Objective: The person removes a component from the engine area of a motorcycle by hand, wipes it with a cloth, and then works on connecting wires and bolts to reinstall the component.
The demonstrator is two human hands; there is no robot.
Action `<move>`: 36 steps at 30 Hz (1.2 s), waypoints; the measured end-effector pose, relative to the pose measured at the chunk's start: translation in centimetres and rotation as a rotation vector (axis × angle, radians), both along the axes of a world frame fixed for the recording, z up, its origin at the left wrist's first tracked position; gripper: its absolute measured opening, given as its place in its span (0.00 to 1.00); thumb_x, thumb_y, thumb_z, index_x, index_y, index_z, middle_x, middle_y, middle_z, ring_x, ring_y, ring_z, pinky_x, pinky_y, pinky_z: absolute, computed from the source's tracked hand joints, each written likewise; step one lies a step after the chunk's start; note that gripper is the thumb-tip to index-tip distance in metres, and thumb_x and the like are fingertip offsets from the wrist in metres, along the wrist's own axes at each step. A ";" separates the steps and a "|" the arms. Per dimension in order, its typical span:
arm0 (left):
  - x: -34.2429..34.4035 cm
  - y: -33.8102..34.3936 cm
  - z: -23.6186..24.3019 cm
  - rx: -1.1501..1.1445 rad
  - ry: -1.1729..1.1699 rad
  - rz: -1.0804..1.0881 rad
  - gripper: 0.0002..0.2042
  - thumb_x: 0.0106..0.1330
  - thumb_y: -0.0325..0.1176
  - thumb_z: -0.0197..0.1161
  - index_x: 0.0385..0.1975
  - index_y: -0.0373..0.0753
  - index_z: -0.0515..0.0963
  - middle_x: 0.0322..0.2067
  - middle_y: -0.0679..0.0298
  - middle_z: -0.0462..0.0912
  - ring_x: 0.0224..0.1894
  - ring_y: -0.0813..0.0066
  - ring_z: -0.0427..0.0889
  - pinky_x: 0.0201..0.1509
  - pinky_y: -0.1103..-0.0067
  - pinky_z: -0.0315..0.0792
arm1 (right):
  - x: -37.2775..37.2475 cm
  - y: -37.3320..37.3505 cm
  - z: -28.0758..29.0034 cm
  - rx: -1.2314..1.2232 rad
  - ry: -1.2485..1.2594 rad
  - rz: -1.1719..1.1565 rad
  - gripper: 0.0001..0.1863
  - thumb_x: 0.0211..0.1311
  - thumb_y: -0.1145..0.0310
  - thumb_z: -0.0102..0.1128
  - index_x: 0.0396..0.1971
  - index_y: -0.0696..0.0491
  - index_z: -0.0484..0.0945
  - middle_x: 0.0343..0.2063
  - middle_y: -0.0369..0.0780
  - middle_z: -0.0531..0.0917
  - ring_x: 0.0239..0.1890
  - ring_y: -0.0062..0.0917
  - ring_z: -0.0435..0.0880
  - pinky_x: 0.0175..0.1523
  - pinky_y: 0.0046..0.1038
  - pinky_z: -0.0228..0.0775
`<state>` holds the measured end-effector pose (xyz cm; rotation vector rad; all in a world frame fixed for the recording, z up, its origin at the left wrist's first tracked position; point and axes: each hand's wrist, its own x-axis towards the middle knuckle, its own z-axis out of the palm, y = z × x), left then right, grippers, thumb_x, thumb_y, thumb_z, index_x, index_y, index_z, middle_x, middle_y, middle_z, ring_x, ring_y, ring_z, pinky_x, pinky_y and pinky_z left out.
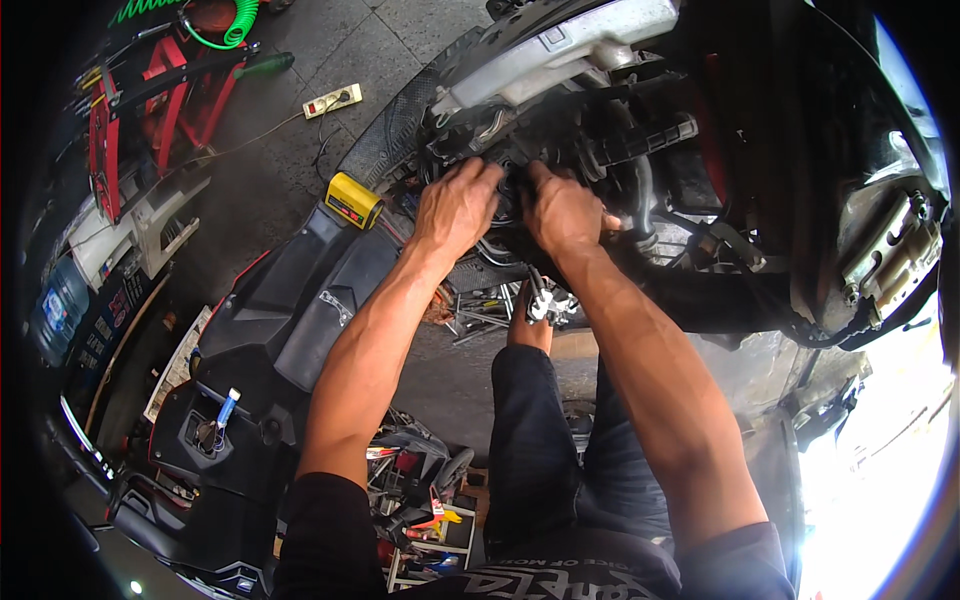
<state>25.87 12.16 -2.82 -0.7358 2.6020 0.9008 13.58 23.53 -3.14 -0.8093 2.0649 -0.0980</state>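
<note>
Both hands reach into the exposed, dark mechanical section of a motor scooter (630, 150). My left hand (460, 205) is closed, its knuckles up and its fingertips sunk among black parts. Close beside it, my right hand (568, 208) is curled in the same way, fingertips pointing into the gap between the hands. Whatever the fingers grip is hidden by the hands and by shadow. A ribbed black cylindrical part (645, 145) and a grey hose (643, 195) lie just right of my right hand. Beyond the hands runs a pale grey cover (550, 50).
A yellow box-shaped device (352, 201) rests on a black scooter body (330, 290) at left. A white power strip (332, 100) lies on the tiled floor. Red metal stands (165, 110) and a coiled green hose (238, 25) are far left. Loose tools (480, 310) lie below the hands.
</note>
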 end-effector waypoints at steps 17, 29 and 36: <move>-0.6 -0.6 0.0 0.076 0.025 -0.108 0.08 0.64 0.26 0.56 0.40 0.33 0.77 0.39 0.51 0.77 0.44 0.47 0.81 0.48 0.60 0.76 | -0.2 0.6 -2.0 -0.096 -0.061 -0.266 0.14 0.63 0.59 0.58 0.46 0.48 0.80 0.37 0.52 0.86 0.42 0.50 0.85 0.49 0.47 0.77; -1.0 2.0 -1.7 0.083 -0.013 0.325 0.10 0.68 0.30 0.57 0.40 0.28 0.79 0.38 0.42 0.81 0.41 0.39 0.80 0.46 0.58 0.75 | -0.3 0.9 -1.9 -0.104 -0.068 -0.276 0.14 0.63 0.58 0.58 0.46 0.45 0.81 0.36 0.51 0.86 0.43 0.49 0.85 0.49 0.46 0.77; -1.5 0.7 -1.4 0.093 -0.041 0.300 0.09 0.66 0.31 0.59 0.34 0.29 0.81 0.34 0.41 0.82 0.39 0.39 0.81 0.43 0.56 0.75 | -0.3 0.7 -1.8 -0.081 -0.068 -0.271 0.14 0.63 0.58 0.58 0.46 0.45 0.81 0.37 0.50 0.86 0.43 0.49 0.85 0.50 0.46 0.77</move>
